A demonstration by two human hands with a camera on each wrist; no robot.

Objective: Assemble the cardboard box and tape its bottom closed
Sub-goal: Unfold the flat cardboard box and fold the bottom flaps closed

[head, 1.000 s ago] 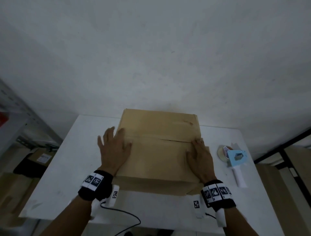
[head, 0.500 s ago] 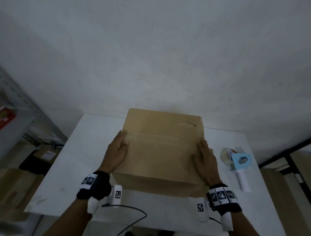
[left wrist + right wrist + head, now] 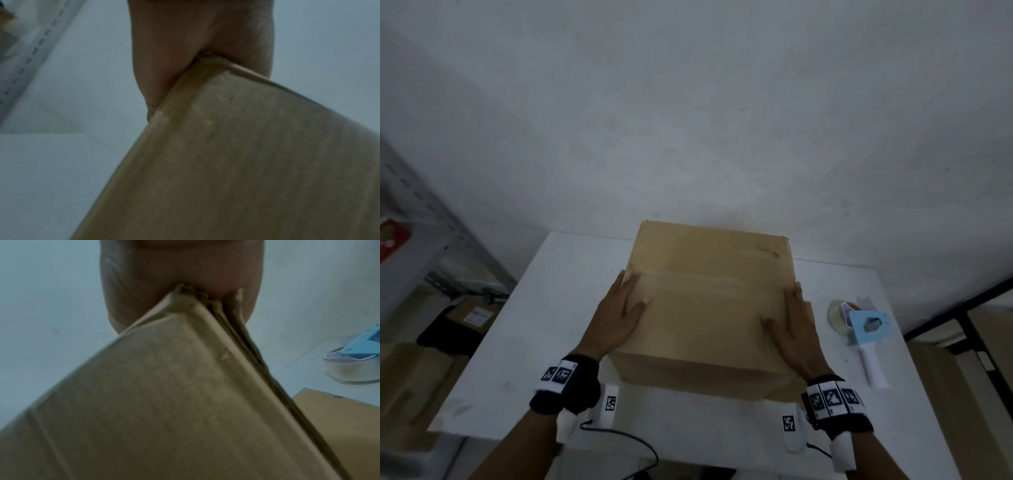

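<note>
A brown cardboard box (image 3: 709, 291) stands on the white table (image 3: 544, 325), its top flaps folded flat with a seam running across them. My left hand (image 3: 631, 298) lies along the box's left top edge, fingers straight and thumb on the top face. My right hand (image 3: 789, 308) lies the same way along the right top edge. In the left wrist view the palm (image 3: 195, 32) presses on a corner of the box (image 3: 246, 162). The right wrist view shows the palm (image 3: 174, 264) pressing on a box corner (image 3: 144, 402) with layered flap edges.
A light blue tape dispenser (image 3: 866, 329) with a white handle and a roll of tape lies on the table right of the box, also in the right wrist view (image 3: 353, 363). A loose flap (image 3: 339, 418) sticks out low on the right. Metal shelving (image 3: 421, 246) stands at left.
Both hands slid outward from the flat top of the box to its left and right edges. The gap between the top flaps has closed.
</note>
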